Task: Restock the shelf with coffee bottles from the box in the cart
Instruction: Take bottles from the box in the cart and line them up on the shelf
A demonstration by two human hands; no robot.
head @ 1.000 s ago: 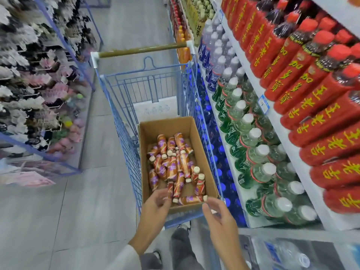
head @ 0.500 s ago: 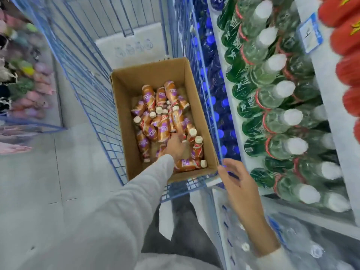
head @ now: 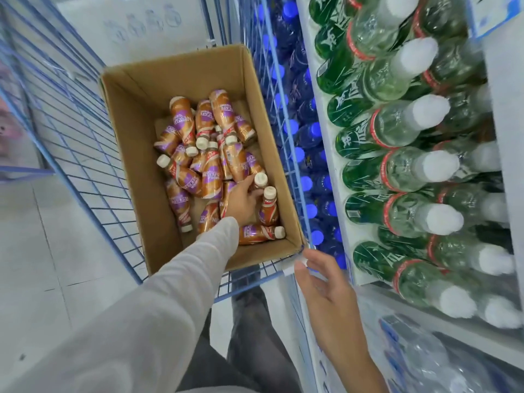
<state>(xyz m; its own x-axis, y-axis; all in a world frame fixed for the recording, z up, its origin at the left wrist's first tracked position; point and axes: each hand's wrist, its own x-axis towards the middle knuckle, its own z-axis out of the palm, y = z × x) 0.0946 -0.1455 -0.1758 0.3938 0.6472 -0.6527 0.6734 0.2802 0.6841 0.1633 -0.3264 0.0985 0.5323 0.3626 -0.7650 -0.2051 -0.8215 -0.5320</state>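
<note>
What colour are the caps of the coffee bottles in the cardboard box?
Cream white caps on the coffee bottles; the head view shows them best.

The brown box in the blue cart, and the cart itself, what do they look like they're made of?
Brown box: cardboard, matte and plain, judging by its folded corners and thin raw edges. Blue cart: probably metal wire with a smooth blue coating, given its grid of thin rods.

Left grip point(head: 241, 204) reaches down; right grip point(head: 326, 290) relaxed.
</note>
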